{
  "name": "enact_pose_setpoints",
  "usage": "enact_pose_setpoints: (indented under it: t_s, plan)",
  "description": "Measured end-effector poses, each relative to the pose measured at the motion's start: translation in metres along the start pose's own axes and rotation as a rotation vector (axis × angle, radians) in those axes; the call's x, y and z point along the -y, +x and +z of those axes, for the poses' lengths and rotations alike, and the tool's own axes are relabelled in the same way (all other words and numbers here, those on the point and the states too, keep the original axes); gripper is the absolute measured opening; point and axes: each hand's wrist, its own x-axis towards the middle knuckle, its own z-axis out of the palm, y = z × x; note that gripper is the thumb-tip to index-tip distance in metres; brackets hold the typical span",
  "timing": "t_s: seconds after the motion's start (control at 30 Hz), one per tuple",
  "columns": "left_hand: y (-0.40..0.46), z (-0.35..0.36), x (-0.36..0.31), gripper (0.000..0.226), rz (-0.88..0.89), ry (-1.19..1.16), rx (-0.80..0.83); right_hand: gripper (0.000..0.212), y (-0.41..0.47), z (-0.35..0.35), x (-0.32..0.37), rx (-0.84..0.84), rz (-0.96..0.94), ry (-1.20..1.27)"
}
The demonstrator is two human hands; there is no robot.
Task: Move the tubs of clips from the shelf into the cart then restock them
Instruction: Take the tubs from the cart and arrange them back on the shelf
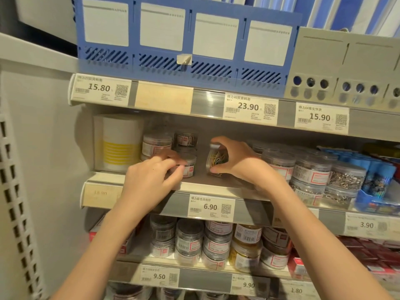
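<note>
Head view: right hand (236, 161) clamps an upright tub of coloured clips (216, 160) mid-shelf, near the shelf (207, 188) front edge; left hand (151, 176), fingers loosely curled, touches the left tub (186, 167).

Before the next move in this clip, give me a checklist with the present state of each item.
1. Right hand grips the tub of coloured clips, thumb under, fingers over: ok.
2. That tub's lid is on: ok.
3. Left hand has a firm hold on the front tub: cannot tell; fingertips only touch it.
4. Bare shelf between the two hands is free of obstacles: ok.
5. Stacked tubs behind the left hand stand steady: cannot tell.
6. Cart ready to receive tubs: cannot tell; not in view.
</note>
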Motion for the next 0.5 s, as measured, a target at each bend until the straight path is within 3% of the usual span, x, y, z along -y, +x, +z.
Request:
enact_pose_setpoints:
  t_s: [0.3,0.5]
  plan:
    - [0.000,0.002,-0.001,0.049,-0.005,0.025,-0.003,0.046,0.010,0.011,-0.001,-0.133,-0.041,0.159]
    - [0.001,0.002,-0.001,0.046,0.011,0.037,-0.022,0.049,0.018,0.011,0.000,0.030,-0.027,0.068]
